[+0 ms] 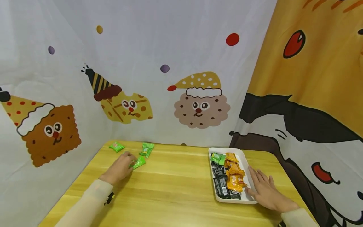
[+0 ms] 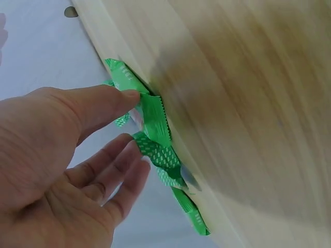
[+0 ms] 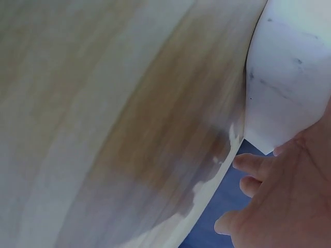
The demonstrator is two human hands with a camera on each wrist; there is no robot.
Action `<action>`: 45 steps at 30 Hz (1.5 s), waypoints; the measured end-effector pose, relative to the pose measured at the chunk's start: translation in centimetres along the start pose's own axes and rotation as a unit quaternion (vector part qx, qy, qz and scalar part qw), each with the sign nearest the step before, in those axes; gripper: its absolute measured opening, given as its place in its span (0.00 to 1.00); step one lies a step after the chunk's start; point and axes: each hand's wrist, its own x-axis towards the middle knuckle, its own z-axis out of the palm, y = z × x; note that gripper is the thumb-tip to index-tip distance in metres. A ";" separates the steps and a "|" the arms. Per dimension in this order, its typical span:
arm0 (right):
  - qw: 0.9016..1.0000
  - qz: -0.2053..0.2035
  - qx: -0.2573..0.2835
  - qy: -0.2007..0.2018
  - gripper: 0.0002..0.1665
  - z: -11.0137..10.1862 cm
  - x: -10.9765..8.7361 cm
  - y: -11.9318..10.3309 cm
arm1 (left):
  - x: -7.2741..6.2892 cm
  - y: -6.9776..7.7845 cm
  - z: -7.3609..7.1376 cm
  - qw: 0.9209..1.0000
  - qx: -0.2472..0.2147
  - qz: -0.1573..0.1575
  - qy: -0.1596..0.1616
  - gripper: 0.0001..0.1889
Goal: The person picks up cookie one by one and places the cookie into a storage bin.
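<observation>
In the head view my left hand [image 1: 120,167] is at a small green wrapped candy [image 1: 139,162] on the table's left part. Seen from the left wrist, the thumb and curled fingers pinch that candy [image 2: 155,121] by its wrapper. Two more green candies lie close by, one wrapper [image 1: 146,149] behind it and another wrapper [image 1: 116,146] to the far left. On the right, my right hand [image 1: 266,189], fingers extended, touches the side of a white tray [image 1: 248,183]. Orange packets [image 1: 234,176], black packets [image 1: 221,184] and green packets [image 1: 217,158] lie in it.
The wooden table [image 1: 170,189] carries everything. Behind it hangs a white cloth [image 1: 136,41] printed with cartoon biscuits, and at the right a yellow and black printed cloth [image 1: 263,110] comes down beside the table edge.
</observation>
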 end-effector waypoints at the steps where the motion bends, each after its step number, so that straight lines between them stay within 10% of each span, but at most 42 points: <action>1: 1.000 0.000 -0.002 0.001 0.63 0.0 0.0 0.0 | 0.0 0.0 0.0 1.000 0.001 -0.004 0.000 0.18; 45: 1.000 0.018 0.016 -0.018 0.64 -0.2 -0.1 -0.4 | 0.8 0.9 1.3 1.000 0.001 -0.005 0.013 0.18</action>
